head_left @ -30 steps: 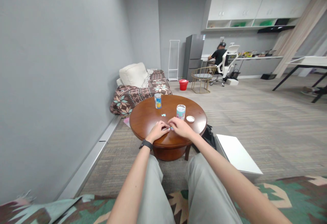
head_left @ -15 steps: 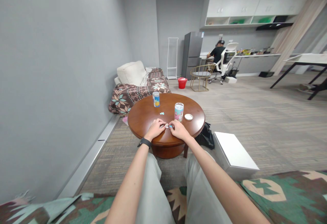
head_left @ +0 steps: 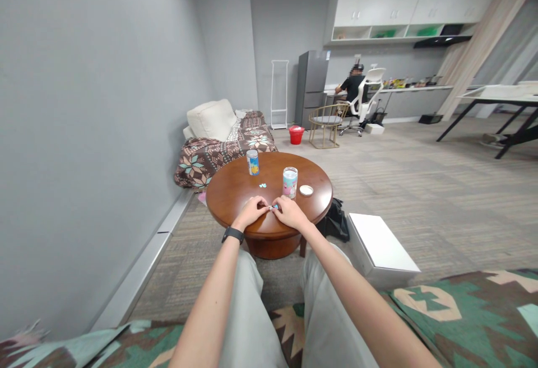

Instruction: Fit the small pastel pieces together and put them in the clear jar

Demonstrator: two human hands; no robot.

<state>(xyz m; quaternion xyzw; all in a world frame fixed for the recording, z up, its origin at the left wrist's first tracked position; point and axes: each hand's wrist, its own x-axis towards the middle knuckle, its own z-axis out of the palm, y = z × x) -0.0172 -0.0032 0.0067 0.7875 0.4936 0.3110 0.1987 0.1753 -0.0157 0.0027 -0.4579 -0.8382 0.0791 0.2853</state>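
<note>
Wooden and round, the low table (head_left: 235,189) carries both my hands near its front edge: my left hand (head_left: 251,212) and right hand (head_left: 290,212) meet fingertip to fingertip, curled and pinching a tiny pale-blue piece (head_left: 274,207) between them. Another small blue piece (head_left: 263,185) lies apart beyond them, with a printed jar (head_left: 290,182), its lid (head_left: 306,190) and a can (head_left: 253,162) farther back.

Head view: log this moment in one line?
left hand: on small pieces | right hand: same pieces | round table: open jar, lid, can
</note>
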